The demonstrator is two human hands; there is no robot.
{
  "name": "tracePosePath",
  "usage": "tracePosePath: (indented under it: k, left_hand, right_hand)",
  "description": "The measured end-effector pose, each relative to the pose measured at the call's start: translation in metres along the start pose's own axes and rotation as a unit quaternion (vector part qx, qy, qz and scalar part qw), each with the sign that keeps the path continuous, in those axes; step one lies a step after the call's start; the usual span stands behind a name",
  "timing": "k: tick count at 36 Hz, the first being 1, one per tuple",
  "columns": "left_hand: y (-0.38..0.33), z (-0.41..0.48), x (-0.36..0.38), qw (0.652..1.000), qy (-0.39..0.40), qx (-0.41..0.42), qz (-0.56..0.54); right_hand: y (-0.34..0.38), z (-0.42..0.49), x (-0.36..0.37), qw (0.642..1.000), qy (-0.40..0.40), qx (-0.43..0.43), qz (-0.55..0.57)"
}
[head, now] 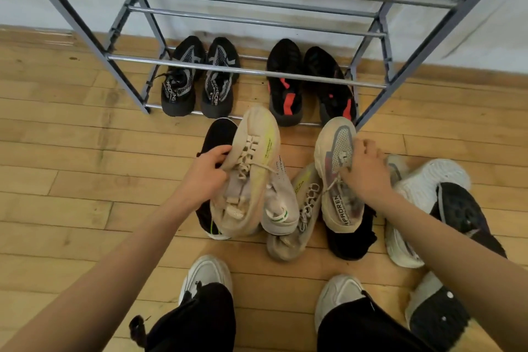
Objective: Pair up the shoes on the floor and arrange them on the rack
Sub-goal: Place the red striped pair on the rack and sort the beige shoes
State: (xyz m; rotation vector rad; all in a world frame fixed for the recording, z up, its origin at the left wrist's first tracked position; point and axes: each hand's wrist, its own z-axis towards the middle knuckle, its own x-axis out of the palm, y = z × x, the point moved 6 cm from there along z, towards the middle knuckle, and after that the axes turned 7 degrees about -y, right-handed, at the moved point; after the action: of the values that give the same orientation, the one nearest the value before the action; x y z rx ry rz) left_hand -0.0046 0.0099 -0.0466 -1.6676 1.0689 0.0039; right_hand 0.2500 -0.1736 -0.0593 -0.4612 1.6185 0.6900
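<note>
My left hand (207,173) grips a beige sneaker with a yellow-green stripe (251,168) by its side, lifted over a black shoe (217,137). My right hand (364,171) holds a beige sneaker with a grey-pink panel (337,157) at its laces. Between them lie a light grey knit shoe (281,208) and another beige laced sneaker (297,226). On the lowest tier of the grey metal rack (183,61) stand a black-grey pair (197,77) and a black-red pair (308,83).
A white-soled shoe lying on its side (423,188), a black shoe (460,211) and a black-and-grey shoe (437,314) crowd the floor at right. My own white sneakers (208,274) stand at the bottom. A pale wall backs the rack, on a wooden floor.
</note>
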Motion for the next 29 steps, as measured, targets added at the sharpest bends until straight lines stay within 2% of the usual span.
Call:
tracePosePath:
  k: [2, 3, 6, 7, 9, 12, 15, 18, 22, 26, 29]
  left_hand:
    - [-0.003, -0.001, 0.008, 1.0, 0.008, 0.003, 0.005]
    - [-0.004, -0.002, 0.011, 1.0, 0.009, 0.006, 0.01]
    - [-0.003, -0.005, 0.016, 1.0, 0.011, 0.012, 0.023]
    - [-0.002, -0.005, 0.018, 0.999, 0.012, 0.011, 0.028]
    - [0.001, -0.007, 0.02, 0.999, 0.014, 0.003, 0.036]
    - [0.009, -0.01, 0.022, 0.999, 0.014, -0.008, 0.036]
    - [0.014, -0.012, 0.024, 0.999, 0.009, -0.016, 0.031]
    - [0.016, -0.012, 0.024, 1.0, 0.0, -0.028, 0.012]
    - [0.013, -0.012, 0.022, 0.999, -0.004, -0.032, -0.035]
    - [0.007, -0.01, 0.017, 0.996, -0.017, -0.037, -0.082]
    - [-0.001, -0.007, 0.015, 0.992, -0.017, -0.04, -0.122]
  right_hand:
    - [0.028, -0.014, -0.009, 0.99, -0.031, -0.122, 0.057]
    - [0.041, -0.024, -0.007, 0.98, 0.004, -0.18, 0.078]
    - [0.067, -0.064, 0.016, 0.926, 0.206, -0.311, 0.053]
    - [0.07, -0.078, 0.024, 0.905, 0.252, -0.343, 0.032]
    - [0.07, -0.102, 0.038, 0.87, 0.287, -0.4, -0.005]
    - [0.062, -0.123, 0.05, 0.84, 0.272, -0.465, -0.067]
    - [0.063, -0.129, 0.048, 0.831, 0.149, -0.528, -0.091]
    - [0.068, -0.131, 0.048, 0.831, 0.108, -0.544, -0.052]
    - [0.071, -0.116, 0.035, 0.825, 0.174, -0.537, -0.007]
    - [0.059, -0.088, 0.016, 0.848, 0.299, -0.437, 0.0]
    - [0.055, -0.07, -0.001, 0.863, 0.356, -0.356, 0.037]
